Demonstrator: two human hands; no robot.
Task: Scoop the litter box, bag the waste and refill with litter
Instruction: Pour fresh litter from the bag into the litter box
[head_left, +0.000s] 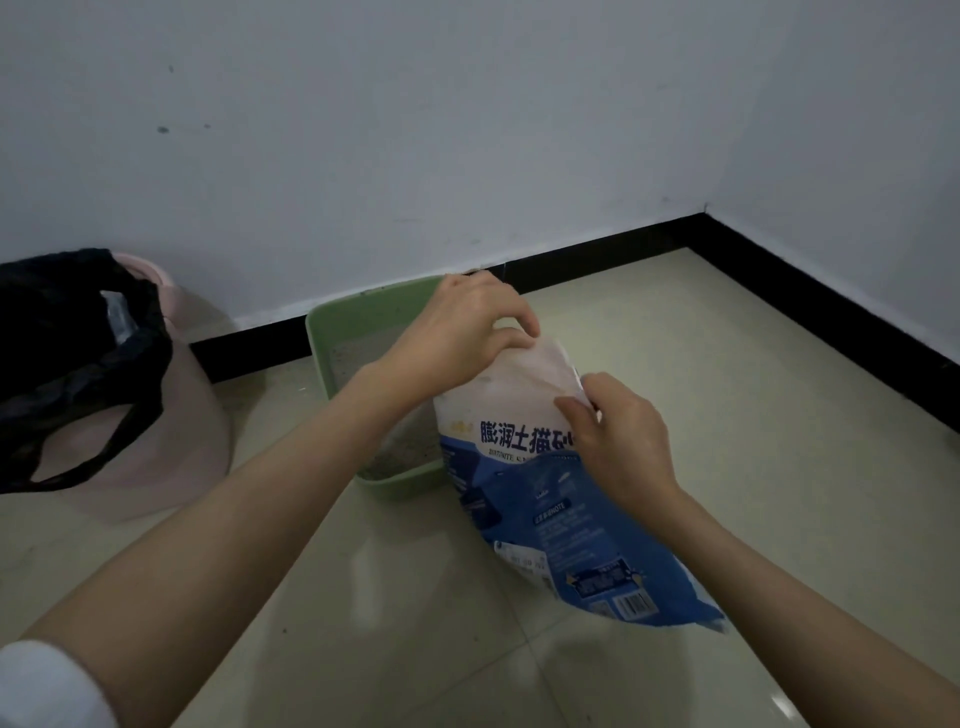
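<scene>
From the head view, the litter bag (550, 467) leans over the right side of the green litter box (374, 322), near the far wall. The left hand (462, 332) pinches the bag's top edge; the right hand (618, 441) grips its right side. It looks like a soft, crinkly film sack — probably heavy with granules and slippery — so the top corners and a hand under the base seem the best holds. Grey litter shows in the box. The floor (727, 415) is glossy tile; a black-lined pink bin (171, 415) stands at left.
</scene>
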